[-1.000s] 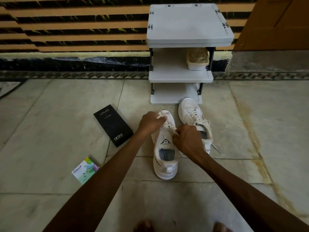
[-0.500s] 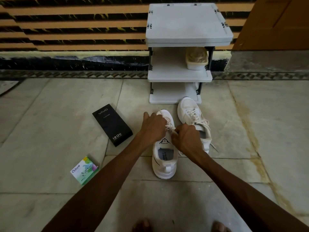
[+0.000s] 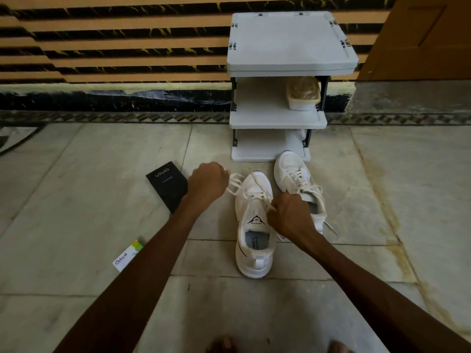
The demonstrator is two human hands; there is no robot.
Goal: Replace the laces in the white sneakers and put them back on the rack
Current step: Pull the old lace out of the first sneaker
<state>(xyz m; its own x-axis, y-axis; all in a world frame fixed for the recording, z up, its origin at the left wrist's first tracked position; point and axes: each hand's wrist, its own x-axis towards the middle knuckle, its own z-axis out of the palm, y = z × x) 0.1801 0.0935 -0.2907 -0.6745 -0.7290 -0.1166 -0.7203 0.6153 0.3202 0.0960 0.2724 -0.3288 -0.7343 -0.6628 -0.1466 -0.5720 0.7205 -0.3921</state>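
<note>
Leftward, away from the shoe, the left hand [image 3: 207, 184] has been drawn; a lace [image 3: 235, 184] is now stretched out from the near sneaker [image 3: 254, 261] on the floor; its fingers are curled tight on that lace; the right hand [image 3: 289, 215] is clenched on the lace beside the tongue. Lacing is judged nearly done; slack must be taken up and a knot tied. The second sneaker [image 3: 290, 166] is stood at the foot of the rack [image 3: 290, 42]; a black box [image 3: 165, 184] lies under the left wrist, a small carton [image 3: 127, 256] nearer; neither is judged an obstacle.
</note>
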